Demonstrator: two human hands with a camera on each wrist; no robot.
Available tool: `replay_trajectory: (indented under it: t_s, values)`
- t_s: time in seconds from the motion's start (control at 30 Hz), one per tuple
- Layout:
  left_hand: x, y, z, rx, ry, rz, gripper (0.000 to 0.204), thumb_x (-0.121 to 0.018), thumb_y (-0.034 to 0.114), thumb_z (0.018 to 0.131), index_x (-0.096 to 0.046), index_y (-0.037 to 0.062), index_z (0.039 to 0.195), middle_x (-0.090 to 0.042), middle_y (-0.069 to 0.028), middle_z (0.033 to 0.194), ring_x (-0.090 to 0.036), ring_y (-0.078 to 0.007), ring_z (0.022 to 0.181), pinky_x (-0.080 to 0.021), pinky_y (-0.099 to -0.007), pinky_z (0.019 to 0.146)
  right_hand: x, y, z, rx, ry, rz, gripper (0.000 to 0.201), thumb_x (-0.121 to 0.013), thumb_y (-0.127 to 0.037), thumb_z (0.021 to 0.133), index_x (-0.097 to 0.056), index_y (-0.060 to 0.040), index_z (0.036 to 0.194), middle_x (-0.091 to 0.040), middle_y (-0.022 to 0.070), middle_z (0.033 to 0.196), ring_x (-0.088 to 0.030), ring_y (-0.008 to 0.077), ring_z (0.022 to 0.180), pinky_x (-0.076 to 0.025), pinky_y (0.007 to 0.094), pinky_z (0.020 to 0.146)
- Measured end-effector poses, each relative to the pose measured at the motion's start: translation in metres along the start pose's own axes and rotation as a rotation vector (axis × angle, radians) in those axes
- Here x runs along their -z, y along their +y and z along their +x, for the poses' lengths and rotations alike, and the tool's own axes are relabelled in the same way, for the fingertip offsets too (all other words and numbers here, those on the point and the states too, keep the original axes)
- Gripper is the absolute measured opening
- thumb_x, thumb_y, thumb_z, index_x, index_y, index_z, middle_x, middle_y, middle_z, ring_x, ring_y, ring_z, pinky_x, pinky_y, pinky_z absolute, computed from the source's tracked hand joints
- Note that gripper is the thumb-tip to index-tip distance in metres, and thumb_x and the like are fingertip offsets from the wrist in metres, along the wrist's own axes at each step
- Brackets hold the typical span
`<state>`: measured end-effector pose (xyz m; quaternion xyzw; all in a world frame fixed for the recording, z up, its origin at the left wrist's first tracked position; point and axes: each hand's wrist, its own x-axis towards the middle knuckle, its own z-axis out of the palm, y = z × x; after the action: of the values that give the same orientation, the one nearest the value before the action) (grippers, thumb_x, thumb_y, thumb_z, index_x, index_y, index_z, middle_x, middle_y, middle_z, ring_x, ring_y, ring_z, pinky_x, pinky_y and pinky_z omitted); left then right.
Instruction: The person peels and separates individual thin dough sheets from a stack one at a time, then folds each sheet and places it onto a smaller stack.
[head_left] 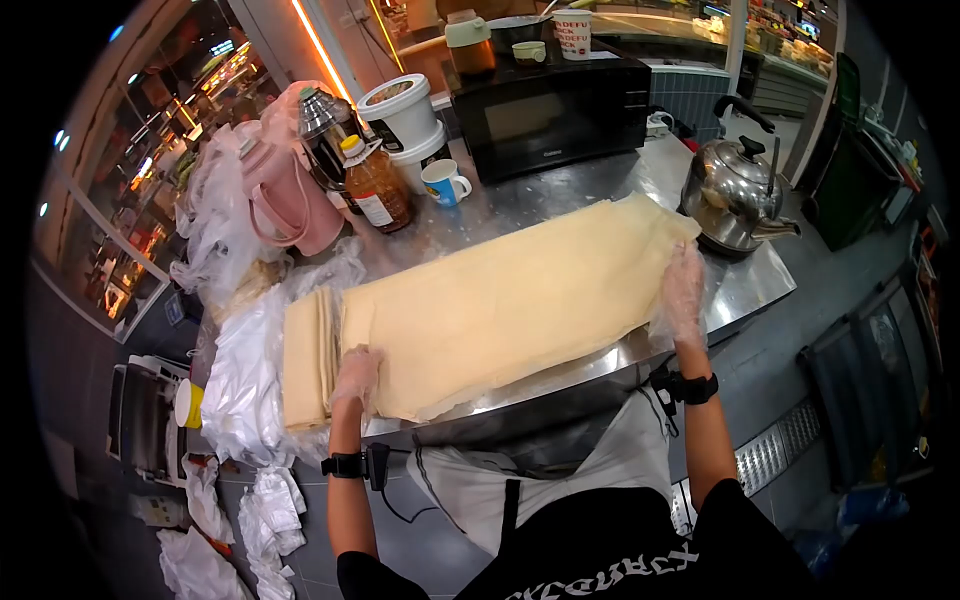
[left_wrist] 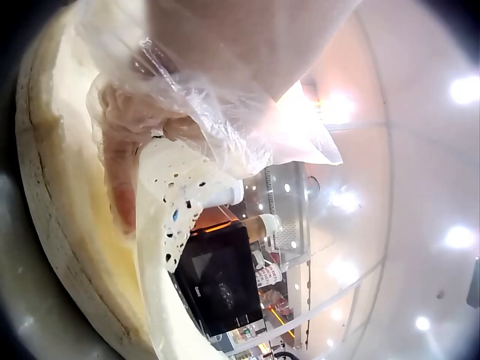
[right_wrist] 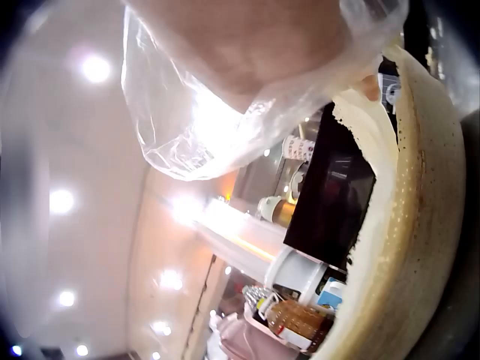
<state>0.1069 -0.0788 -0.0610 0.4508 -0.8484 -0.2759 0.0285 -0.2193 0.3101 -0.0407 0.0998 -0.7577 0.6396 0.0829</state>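
A long stack of pale yellow tofu sheets [head_left: 500, 300] lies across the metal table. At its right end my right hand [head_left: 683, 290], in a clear plastic glove, pinches the far corner of the top sheet; a fingertip [right_wrist: 371, 86] shows at the sheet's edge. My gloved left hand [head_left: 358, 375] holds the left end, where the sheet is folded over. Close up in the left wrist view, a lifted flap of sheet [left_wrist: 169, 195] dotted with small holes stands beside the left hand's fingers [left_wrist: 120, 187]. A folded pile of sheets [head_left: 307, 360] sits just left of that hand.
Behind the sheets stand a black microwave [head_left: 550, 115], a blue-and-white mug [head_left: 445, 183], a brown bottle [head_left: 378, 185], white tubs [head_left: 400, 115] and a pink jug [head_left: 290, 195]. A steel kettle [head_left: 735, 190] is at the right corner. White plastic bags [head_left: 245, 370] cover the left end.
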Motion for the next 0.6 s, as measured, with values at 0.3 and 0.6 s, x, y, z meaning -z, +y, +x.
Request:
replay_trajectory:
  t_s: [0.3,0.6]
  values:
    - [-0.006,-0.025,0.021,0.039,-0.026,-0.200,0.039,-0.060,0.025,0.087,-0.065,-0.0048,0.110,-0.069,-0.0151,0.097,-0.065,-0.0245,0.086,-0.051,-0.0373,0.075,-0.060,-0.031,-0.104,1.073,-0.715,-0.554,0.043,-0.049,-0.006,0.085,-0.059,0.0043,0.125,-0.051,0.0200,0.143,-0.044,0.0345,0.137,-0.028,0.0454,0.119]
    - [-0.005,-0.026,0.029,-0.024,0.037,-0.117,0.037,-0.061,0.027,0.087,-0.066,-0.0047,0.107,-0.069,-0.0127,0.091,-0.064,-0.0222,0.082,-0.051,-0.0349,0.073,-0.068,0.003,-0.117,1.183,-0.729,-0.492,0.048,-0.049,-0.006,0.085,-0.055,0.0012,0.132,-0.053,0.0164,0.143,-0.049,0.0320,0.134,-0.032,0.0443,0.117]
